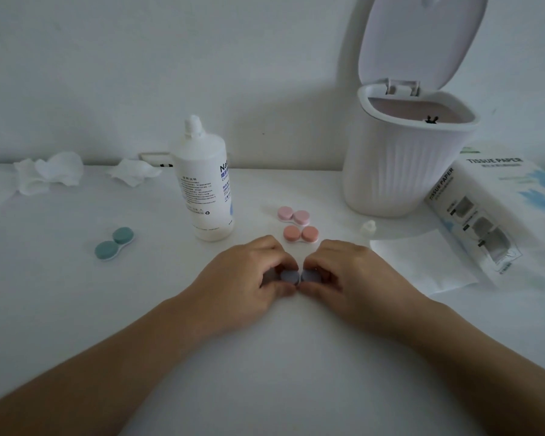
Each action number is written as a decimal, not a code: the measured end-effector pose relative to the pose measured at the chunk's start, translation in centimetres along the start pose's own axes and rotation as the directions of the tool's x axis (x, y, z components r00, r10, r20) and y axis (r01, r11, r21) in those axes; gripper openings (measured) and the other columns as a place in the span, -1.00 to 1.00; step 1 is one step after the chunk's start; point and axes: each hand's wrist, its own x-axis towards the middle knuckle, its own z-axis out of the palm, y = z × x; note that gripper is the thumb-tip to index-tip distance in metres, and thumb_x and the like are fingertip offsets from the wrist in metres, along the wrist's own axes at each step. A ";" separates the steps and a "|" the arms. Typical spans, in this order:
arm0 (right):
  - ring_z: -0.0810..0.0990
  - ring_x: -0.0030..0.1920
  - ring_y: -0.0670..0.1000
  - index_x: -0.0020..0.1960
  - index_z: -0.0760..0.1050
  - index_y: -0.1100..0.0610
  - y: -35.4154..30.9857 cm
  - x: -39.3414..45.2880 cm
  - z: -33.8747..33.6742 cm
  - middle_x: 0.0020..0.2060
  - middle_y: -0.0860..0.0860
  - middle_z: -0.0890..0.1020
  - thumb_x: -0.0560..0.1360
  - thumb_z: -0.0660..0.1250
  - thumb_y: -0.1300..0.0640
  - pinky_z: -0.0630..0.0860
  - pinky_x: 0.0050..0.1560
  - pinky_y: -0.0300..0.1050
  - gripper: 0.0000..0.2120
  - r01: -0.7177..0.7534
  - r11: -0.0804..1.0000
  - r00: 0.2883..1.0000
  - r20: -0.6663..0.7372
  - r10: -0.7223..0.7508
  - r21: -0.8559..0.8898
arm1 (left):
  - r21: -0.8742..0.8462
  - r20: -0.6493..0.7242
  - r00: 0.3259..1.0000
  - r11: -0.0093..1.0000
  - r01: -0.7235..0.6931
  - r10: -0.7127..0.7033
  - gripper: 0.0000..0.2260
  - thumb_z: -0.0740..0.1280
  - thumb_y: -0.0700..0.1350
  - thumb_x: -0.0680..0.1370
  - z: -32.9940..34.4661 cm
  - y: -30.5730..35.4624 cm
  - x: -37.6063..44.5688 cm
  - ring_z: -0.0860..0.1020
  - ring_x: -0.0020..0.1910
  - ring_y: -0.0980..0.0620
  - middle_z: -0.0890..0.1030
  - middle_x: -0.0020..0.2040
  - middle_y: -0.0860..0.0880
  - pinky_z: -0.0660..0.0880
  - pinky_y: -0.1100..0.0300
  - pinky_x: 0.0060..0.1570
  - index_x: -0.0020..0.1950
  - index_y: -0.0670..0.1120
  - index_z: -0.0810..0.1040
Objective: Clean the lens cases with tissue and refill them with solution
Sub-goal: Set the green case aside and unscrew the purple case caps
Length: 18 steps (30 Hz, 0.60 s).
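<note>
Both hands meet at bench centre. Left hand pinches the left cap of a grey-blue lens case; right hand pinches its right cap. Case sits on the bench btwn the fingertips. Just behind: orange case, then pink case. Solution bottle stands upright left of these, its loose cap lying to the right near the bin, lid open. Teal case lies well left. Crumpled tissues at back-left edge. Tissue pack and flat sheet at right edge.
</note>
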 end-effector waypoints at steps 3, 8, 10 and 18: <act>0.36 -0.23 -0.10 -0.17 0.53 0.10 0.1 -0.1 0.0 -0.28 -0.10 0.45 0.56 0.40 -0.01 0.26 -0.18 -0.25 -0.79 0.031 0.999 0.999 0.019 -0.031 -0.018 | 0.008 0.015 1.000 1.000 -0.005 0.005 -0.82 0.36 0.08 0.47 0.0 0.0 0.0 0.47 -0.19 0.26 0.47 -0.04 0.22 0.35 0.28 -0.21 0.05 0.12 0.60; 0.43 -0.16 -0.12 0.01 0.61 0.06 0.4 -0.6 -0.3 -0.19 -0.11 0.54 0.54 0.40 0.05 0.32 -0.11 -0.29 -0.91 0.053 0.999 0.998 0.024 -0.052 -0.012 | -0.054 0.011 1.000 0.998 0.011 -0.011 -0.82 0.42 0.05 0.46 -0.1 -0.1 -0.1 0.49 -0.16 0.26 0.51 -0.02 0.22 0.31 0.39 -0.21 0.05 0.13 0.63; 0.48 -0.13 -0.13 0.12 0.61 0.05 0.5 -1.0 -0.4 -0.14 -0.17 0.54 0.52 0.41 0.06 0.40 -0.06 -0.27 -0.81 0.036 0.999 0.999 -0.027 -0.035 0.018 | -0.087 0.007 1.000 0.996 0.024 -0.023 -0.83 0.44 0.08 0.45 -0.2 -0.1 -0.2 0.50 -0.16 0.26 0.52 -0.03 0.23 0.31 0.39 -0.21 0.03 0.14 0.64; 0.49 -0.27 -0.08 -0.21 0.60 0.05 0.2 -0.5 -0.3 -0.31 -0.12 0.52 0.44 0.50 -0.04 0.42 -0.27 -0.20 -0.82 -0.062 0.994 0.987 -0.140 0.073 0.086 | -0.120 -0.004 0.998 0.991 0.057 -0.058 -0.74 0.46 0.17 0.39 -0.2 0.0 -0.3 0.56 -0.06 0.18 0.55 -0.02 0.25 0.45 0.27 -0.13 0.04 0.15 0.67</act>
